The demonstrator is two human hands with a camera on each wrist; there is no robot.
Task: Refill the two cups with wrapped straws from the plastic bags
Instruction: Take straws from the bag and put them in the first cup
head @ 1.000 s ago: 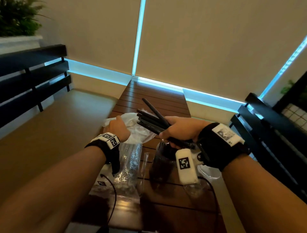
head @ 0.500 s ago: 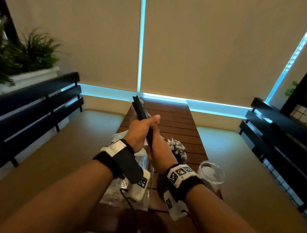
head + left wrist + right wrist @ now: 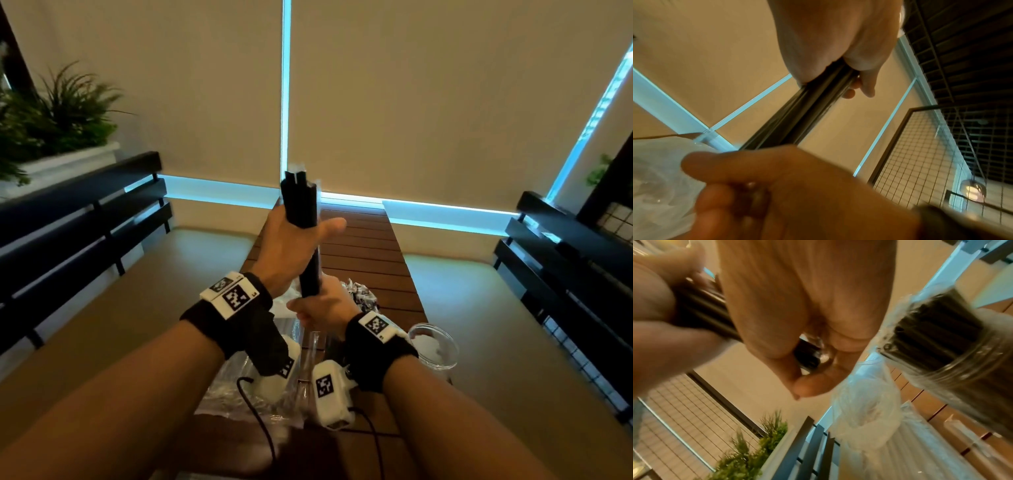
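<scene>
Nearest, on the dark slatted wooden worktop [image 3: 363,246], lie crumpled clear plastic bags [image 3: 236,380] under the wrists, with an empty clear cup [image 3: 433,346] to the right. Above them both hands hold one bundle of black wrapped straws [image 3: 303,222] upright: the right hand [image 3: 327,306] has its fingers curled round the bottom end, and the left hand [image 3: 291,246] wraps the bundle higher up, thumb stuck out to the right. From the right wrist, a second cup [image 3: 953,353] already packed with dark straws stands close by on the worktop. Black slatted benches [image 3: 85,212] run along both sides over a tan floor. A potted fern [image 3: 51,113] sits beyond the left bench. Farthest off, beige roller blinds [image 3: 428,96] hang, with thin strips of blue light at their edges.
</scene>
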